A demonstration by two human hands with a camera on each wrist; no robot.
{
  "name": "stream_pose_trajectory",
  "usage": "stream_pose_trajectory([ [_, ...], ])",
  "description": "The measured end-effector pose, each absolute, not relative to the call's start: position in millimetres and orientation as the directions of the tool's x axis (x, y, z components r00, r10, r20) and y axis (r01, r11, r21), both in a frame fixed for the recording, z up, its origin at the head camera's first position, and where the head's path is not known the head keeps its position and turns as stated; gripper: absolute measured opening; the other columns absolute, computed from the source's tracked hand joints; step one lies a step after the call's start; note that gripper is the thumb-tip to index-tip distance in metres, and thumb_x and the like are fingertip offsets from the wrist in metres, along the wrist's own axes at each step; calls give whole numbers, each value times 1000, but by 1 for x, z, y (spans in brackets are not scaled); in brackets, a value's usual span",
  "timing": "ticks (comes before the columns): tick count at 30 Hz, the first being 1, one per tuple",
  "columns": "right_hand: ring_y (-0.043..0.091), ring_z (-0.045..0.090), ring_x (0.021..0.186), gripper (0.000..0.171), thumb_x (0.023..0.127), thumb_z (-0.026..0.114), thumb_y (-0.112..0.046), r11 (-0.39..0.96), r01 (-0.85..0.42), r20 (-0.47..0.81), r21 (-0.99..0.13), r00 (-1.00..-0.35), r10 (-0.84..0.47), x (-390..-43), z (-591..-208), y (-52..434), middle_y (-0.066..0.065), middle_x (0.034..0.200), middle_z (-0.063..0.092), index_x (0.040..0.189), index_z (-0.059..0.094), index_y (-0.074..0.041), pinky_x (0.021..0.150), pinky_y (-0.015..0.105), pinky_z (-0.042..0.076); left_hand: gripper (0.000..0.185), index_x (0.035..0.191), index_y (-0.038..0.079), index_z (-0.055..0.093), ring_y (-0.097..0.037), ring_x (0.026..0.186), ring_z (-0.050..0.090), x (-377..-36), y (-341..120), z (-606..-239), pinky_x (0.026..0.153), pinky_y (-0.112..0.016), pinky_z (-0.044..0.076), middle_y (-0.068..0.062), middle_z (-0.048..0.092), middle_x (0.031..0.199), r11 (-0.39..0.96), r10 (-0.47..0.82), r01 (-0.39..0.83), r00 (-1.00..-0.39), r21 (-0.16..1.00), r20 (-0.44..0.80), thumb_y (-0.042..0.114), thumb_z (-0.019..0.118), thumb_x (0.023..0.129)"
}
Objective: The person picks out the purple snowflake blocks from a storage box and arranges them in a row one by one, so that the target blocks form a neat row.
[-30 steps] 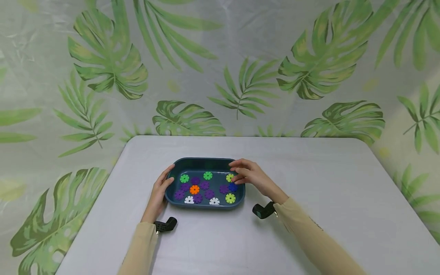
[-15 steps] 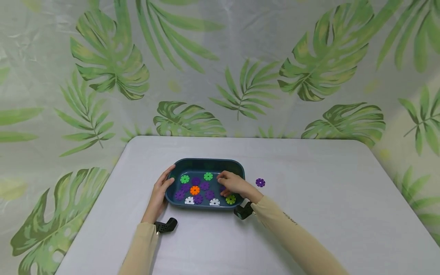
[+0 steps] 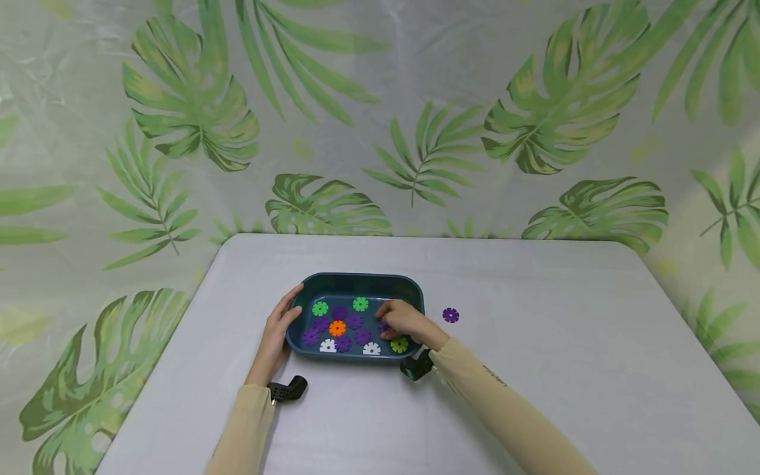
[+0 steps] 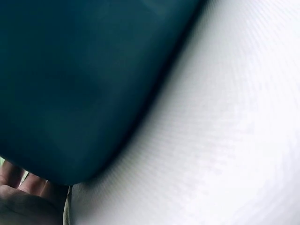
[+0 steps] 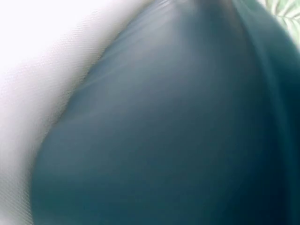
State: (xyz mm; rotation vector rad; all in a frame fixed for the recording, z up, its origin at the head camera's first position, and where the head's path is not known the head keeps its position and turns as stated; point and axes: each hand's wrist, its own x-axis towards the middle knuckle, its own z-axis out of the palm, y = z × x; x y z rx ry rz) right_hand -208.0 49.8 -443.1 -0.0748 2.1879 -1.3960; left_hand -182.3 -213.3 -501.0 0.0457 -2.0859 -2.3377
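Note:
A dark teal tray (image 3: pixel 356 280) sits on the white table (image 3: pixel 534 369) and holds several toothed plastic discs: green (image 3: pixel 320 308), orange (image 3: pixel 337 328), white (image 3: pixel 328 346), lime (image 3: pixel 400 344) and purple (image 3: pixel 354 321). My left hand (image 3: pixel 278 330) grips the tray's left end, thumb on the rim. My right hand (image 3: pixel 402 320) reaches into the tray's right side, fingertips curled down onto a purple disc (image 3: pixel 384 326). One purple disc (image 3: pixel 450 315) lies alone on the table right of the tray. Both wrist views are filled by the blurred tray wall (image 4: pixel 93 84) (image 5: pixel 178 140).
A leaf-printed backdrop (image 3: pixel 380 119) hangs behind the table's far edge. Black wrist cameras (image 3: pixel 287 389) (image 3: pixel 415 366) sit just in front of the tray. Bare tabletop (image 4: pixel 225 140) spreads to the right and toward me.
My right hand drew back from the tray's right rim into the tray, uncovering a purple disc on the table beside it. It has barely moved in the last half second. The left hand stayed put.

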Motion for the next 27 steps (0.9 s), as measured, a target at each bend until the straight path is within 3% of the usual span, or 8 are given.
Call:
stream_pose_trajectory([
  [10,19,64,64,17,86,48,14,490,189,-373,-851,-874,-311,-207,-446,49,18,85,60,99,60,12,63,30,56,45,146,14,41,-11,140,21,-181,-212,-499,114,-34,14,1,30,153,-127,-16,0,-1000,992,-2,11,44,101],
  [15,16,61,57,8,89,52,11,475,154,-342,-866,-876,-340,-207,-447,50,15,76,61,90,58,6,61,31,56,45,146,14,40,-11,140,21,-181,-212,-499,114,-34,15,2,29,154,-129,-11,-3,-1000,992,-5,12,44,102],
  [21,14,54,54,13,92,53,4,378,74,-249,-923,-862,-440,-208,-443,58,9,67,57,104,56,5,58,30,53,45,146,15,40,-11,140,20,-181,-211,-499,114,-35,14,2,28,154,-124,-10,-1,-1000,992,-2,12,44,102],
  [27,15,52,65,23,93,50,-2,228,79,-183,-970,-859,-478,-213,-426,89,13,83,56,112,56,8,61,26,50,45,146,15,40,-12,140,20,-180,-212,-498,114,-35,14,1,28,154,-113,-15,-3,-1000,994,-5,12,44,101],
])
